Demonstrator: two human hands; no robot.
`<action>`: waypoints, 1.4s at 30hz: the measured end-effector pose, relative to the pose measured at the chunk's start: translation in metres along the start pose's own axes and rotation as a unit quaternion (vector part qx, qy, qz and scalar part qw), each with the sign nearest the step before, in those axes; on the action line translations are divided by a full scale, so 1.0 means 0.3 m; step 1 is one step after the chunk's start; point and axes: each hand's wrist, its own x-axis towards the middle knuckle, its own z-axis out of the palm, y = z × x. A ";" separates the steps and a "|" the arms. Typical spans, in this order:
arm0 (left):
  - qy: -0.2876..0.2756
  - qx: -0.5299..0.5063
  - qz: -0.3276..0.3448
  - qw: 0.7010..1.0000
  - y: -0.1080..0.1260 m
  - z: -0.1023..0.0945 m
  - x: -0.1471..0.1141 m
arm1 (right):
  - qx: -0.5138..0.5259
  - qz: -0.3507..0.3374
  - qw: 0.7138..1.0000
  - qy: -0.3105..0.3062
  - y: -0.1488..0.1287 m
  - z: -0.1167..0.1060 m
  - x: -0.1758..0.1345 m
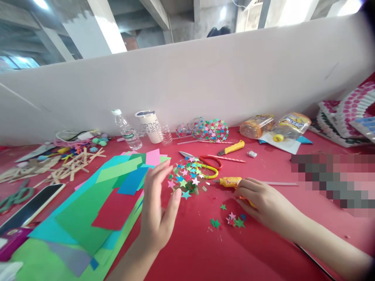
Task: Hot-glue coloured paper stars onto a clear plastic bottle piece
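Note:
My left hand (159, 207) is open, thumb and fingers spread, at the near left side of a clear rounded piece (187, 173) covered in colored paper stars. It grips nothing that I can see. My right hand (259, 197) is closed over the handle of a yellow hot glue gun (230, 182), which lies on the table with its nozzle pointing left. A pale glue stick (281, 183) extends from behind the hand. Loose paper stars (231, 219) lie in front of the gun. Behind the star-covered piece are scissors (210, 166) with red and yellow handles.
Colored paper sheets (88, 210) cover the left of the red table (187, 249). Farther left are a phone (32, 207) and wooden sticks (73, 166). Along the white partition stand a water bottle (127, 130), a cup (150, 127) and a star-covered bottle (211, 130). A yellow cutter (234, 147) lies nearby.

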 end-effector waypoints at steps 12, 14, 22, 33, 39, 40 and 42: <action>0.108 -0.080 -0.129 0.982 -0.116 0.057 0.012 | -0.046 -0.036 0.997 -0.047 -0.093 0.022 0.102; 0.116 -0.057 -0.089 0.988 -0.122 0.050 -0.003 | -0.071 -0.037 0.995 -0.051 -0.113 0.050 0.127; -0.012 -0.023 0.189 0.982 0.046 0.005 -0.081 | -0.162 -0.064 0.983 -0.055 -0.136 0.123 0.149; -0.358 -0.027 -0.014 0.933 0.081 0.145 -0.133 | -0.185 -0.086 0.979 -0.023 -0.140 0.133 0.150; -0.341 -0.037 -0.124 0.931 0.071 0.141 -0.120 | -0.165 -0.087 0.982 0.016 -0.123 0.120 0.137; -0.338 -0.062 -0.157 0.926 0.071 0.143 -0.119 | -0.157 -0.077 0.984 0.029 -0.118 0.107 0.126; -0.338 -0.167 -0.259 0.889 0.070 0.150 -0.120 | -0.137 -0.061 0.987 0.057 -0.115 0.077 0.093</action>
